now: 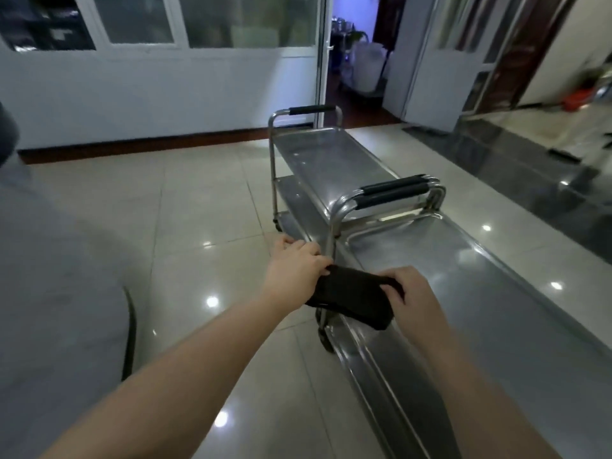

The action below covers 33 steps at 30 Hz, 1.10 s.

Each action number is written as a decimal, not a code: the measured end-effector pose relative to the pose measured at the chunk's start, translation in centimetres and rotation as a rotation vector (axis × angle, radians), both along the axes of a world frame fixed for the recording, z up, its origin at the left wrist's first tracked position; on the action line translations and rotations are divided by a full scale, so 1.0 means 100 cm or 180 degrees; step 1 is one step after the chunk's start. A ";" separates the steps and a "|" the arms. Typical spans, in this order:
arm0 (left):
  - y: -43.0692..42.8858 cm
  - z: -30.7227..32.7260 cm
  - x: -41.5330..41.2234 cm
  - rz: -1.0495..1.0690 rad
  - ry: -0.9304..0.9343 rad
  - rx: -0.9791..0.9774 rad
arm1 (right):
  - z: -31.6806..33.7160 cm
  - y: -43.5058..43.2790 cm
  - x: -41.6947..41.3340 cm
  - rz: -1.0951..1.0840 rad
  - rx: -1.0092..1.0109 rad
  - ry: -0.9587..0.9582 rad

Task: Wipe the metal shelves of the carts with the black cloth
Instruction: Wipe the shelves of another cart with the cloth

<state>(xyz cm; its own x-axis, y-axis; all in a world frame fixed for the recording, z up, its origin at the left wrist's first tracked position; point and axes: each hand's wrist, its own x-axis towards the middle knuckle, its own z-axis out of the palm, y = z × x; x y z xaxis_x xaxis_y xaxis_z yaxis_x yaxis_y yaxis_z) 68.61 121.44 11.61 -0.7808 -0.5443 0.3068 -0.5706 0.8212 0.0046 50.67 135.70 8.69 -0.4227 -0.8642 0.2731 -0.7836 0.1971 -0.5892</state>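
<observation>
Folded black cloth (pixel 351 298) held between left grip (pixel 294 270) and right grip (pixel 414 293).
The left grip curls round the cloth's left end and the right grip pinches its right end. The cloth spans the left rim of the near cart's top shelf (pixel 470 279), near its padded handle (pixel 394 193). A second cart (pixel 331 157) stands beyond on the tiled floor (pixel 205 210).
</observation>
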 end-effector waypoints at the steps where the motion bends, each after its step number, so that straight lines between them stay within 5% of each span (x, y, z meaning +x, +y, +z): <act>1: -0.010 0.000 -0.011 -0.0030 -0.0131 0.0028 | -0.001 -0.007 -0.008 -0.0083 -0.0015 -0.0046; 12: -0.089 -0.042 -0.145 -0.1463 -0.0073 0.0160 | -0.032 -0.027 -0.061 -0.1640 -0.0129 -0.0131; 24: -0.094 -0.165 -0.161 -0.3203 0.0463 0.0813 | -0.142 -0.011 0.041 -0.3328 -0.0180 -0.0522; 33: -0.046 -0.315 -0.138 -0.3241 0.0072 0.1740 | -0.263 0.038 0.074 -0.3417 0.0236 -0.1079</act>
